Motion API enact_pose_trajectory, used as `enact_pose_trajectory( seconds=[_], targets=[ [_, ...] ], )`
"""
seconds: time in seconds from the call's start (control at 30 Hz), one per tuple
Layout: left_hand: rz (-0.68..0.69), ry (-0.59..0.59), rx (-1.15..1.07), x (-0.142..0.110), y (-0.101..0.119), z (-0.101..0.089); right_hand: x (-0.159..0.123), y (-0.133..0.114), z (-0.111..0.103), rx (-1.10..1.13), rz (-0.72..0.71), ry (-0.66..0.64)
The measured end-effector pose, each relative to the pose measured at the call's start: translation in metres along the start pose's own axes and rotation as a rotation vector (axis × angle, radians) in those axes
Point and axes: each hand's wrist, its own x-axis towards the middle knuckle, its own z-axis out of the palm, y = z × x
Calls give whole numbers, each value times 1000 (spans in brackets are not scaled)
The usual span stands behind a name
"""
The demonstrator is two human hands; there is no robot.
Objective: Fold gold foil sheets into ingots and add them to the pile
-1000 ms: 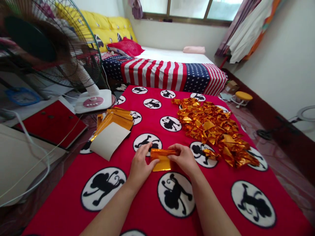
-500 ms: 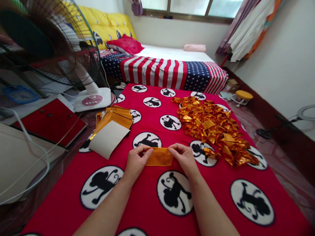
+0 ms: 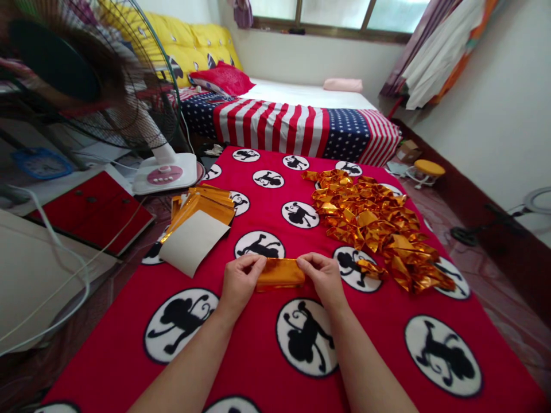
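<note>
A folded sheet of gold foil paper (image 3: 280, 274) lies across the middle, just over the red monkey-print cloth (image 3: 253, 344). My left hand (image 3: 241, 279) pinches its left upper corner between thumb and fingers. At the right upper corner, my right hand (image 3: 321, 277) pinches it the same way. The strip is held level, its upper edge running between the two thumbs. To the left sits a stack of flat gold foil sheets (image 3: 210, 201), with a pale sheet (image 3: 193, 244) on its near side. Many folded gold foil pieces (image 3: 370, 218) are heaped on the right.
A fan (image 3: 163, 172) stands at the left beside a red-fronted cabinet (image 3: 86, 209). Beyond the cloth is a bed with a stars-and-stripes cover (image 3: 275, 126). A yellow stool (image 3: 428, 167) stands on the floor at the right. A white cable (image 3: 73, 258) hangs at the left.
The foil strip has tilted or folded slightly, with a crease now showing near its lower edge. Both hands keep their pinch in almost the same place. The view has shifted slightly.
</note>
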Motion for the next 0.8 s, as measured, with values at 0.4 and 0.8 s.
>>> enact_pose_trajectory(
  seconds=[0.4, 0.8],
  targets=[
    [171, 18, -132, 2, 0, -1, 2, 1, -9, -138, -269, 8],
    [73, 175, -187, -1, 3, -4, -5, -6, 2, -207, -657, 222]
  ],
)
